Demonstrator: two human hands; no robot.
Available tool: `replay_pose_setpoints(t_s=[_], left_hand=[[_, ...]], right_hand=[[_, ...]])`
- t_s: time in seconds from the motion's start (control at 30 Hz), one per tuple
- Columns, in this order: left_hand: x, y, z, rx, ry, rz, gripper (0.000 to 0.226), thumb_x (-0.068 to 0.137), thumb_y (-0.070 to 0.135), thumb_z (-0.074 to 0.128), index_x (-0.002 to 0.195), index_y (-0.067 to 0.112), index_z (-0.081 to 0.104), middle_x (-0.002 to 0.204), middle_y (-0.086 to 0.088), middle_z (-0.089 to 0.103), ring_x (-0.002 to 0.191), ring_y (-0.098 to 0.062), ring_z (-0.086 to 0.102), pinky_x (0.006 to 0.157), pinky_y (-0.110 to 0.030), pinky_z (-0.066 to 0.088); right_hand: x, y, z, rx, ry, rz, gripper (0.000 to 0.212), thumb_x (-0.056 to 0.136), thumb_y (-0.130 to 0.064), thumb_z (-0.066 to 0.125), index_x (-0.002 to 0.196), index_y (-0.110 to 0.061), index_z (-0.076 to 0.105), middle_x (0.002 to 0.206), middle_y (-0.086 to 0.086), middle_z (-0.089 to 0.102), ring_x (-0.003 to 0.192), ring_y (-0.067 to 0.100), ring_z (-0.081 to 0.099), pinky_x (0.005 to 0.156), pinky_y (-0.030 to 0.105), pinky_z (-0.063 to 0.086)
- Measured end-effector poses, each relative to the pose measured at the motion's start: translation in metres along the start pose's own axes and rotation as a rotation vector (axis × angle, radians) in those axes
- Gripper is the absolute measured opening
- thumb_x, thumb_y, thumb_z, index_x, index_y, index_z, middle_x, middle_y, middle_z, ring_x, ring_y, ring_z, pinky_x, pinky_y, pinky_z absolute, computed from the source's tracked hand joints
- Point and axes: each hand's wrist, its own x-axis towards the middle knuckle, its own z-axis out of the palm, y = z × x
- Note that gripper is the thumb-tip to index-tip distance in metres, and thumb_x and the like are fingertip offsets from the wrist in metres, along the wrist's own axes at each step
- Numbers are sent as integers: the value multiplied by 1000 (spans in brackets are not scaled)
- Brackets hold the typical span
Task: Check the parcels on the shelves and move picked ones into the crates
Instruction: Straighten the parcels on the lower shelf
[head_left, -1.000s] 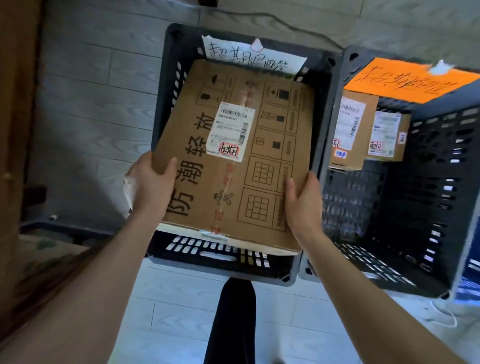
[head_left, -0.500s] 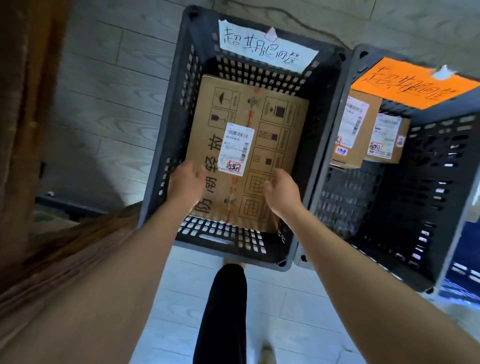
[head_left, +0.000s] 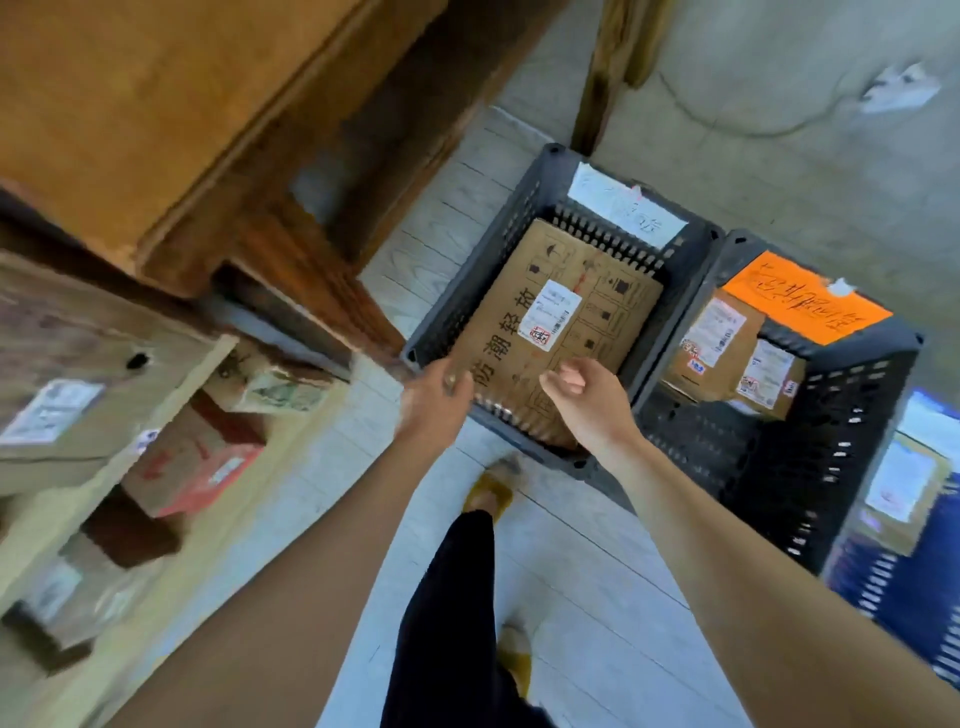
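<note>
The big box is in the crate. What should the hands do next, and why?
Probably reach toward the shelf for another parcel: the big box lies in the grey crate, and the left hand and right hand hover empty above it.

We see big parcel (head_left: 561, 332) lying in left crate (head_left: 483, 249). Right crate (head_left: 831, 441) just beside it on right, two parcels (head_left: 717, 343) against its far wall. Shelves (head_left: 171, 130) left of crates, boxes (head_left: 192, 467) on them. Left hand (head_left: 434, 410) and right hand (head_left: 592, 405) over left crate's near edge.
</note>
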Motion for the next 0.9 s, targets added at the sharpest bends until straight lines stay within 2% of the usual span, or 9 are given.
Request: replay_pose_setpoints(t_s=[0.23,0.33,0.4,0.47,0.53,0.6,0.67,0.77,0.9], left_hand=[[-176,-88,-80,-305,178,-204,48,94,34,46,137,13,42,142,-5,46,126,-21,46,83,-13,34],[-233,-132,-121,-394,277,-313,45,94,29,47,130,2,48,138,-16,49,126,-28,47,96,-28,38],[-265,-167,-148,-408,352,-373,45,94,26,46,120,-11,46,132,-28,46,123,-37,44,98,-41,38],[-294,-204,-173,-408,433,-420,44,94,28,46,117,-10,47,128,-29,49,119,-38,47,95,-41,40],[-321,-243,-196,-409,489,-439,43,94,31,45,122,-2,50,127,-24,54,118,-35,50,86,-35,45],[-347,-282,-216,-450,537,-455,41,94,34,44,125,7,50,129,-16,56,116,-31,52,65,-24,44],[-369,-324,-236,-493,576,-463,41,94,35,45,128,13,50,130,-10,56,117,-27,53,61,-18,40],[-394,-388,-265,-529,606,-457,42,94,35,45,130,14,49,132,-9,55,120,-24,51,68,-13,39],[-412,-462,-305,-532,642,-468,41,94,31,47,130,10,49,129,-12,57,119,-26,51,85,-22,36]], right_hand=[[-156,-57,51,-97,-154,-159,40,91,-28,55,109,8,54,113,22,62,106,35,57,95,48,43],[-205,-80,94,-143,-225,-246,32,90,-22,57,86,10,54,86,24,58,90,35,54,80,36,39],[-235,-96,129,-179,-283,-299,27,89,-22,58,90,5,58,86,21,59,89,28,55,72,28,31],[-262,-109,168,-201,-341,-363,18,88,-23,60,77,-9,58,74,3,55,81,20,50,66,22,28],[-288,-120,211,-227,-382,-450,23,87,-24,61,69,-19,48,67,-11,46,78,15,46,65,20,28],[-316,-126,256,-233,-434,-493,14,87,-27,61,82,-14,56,80,-7,54,83,12,49,63,13,34],[-344,-127,303,-245,-477,-514,18,88,-30,59,90,-12,60,93,0,56,88,11,51,61,0,35],[-389,-124,377,-290,-523,-502,37,89,-32,58,113,-4,58,114,6,62,102,13,56,72,9,37],[-440,-112,466,-353,-562,-471,41,89,-30,58,119,-2,55,118,12,62,109,21,57,84,20,37]])
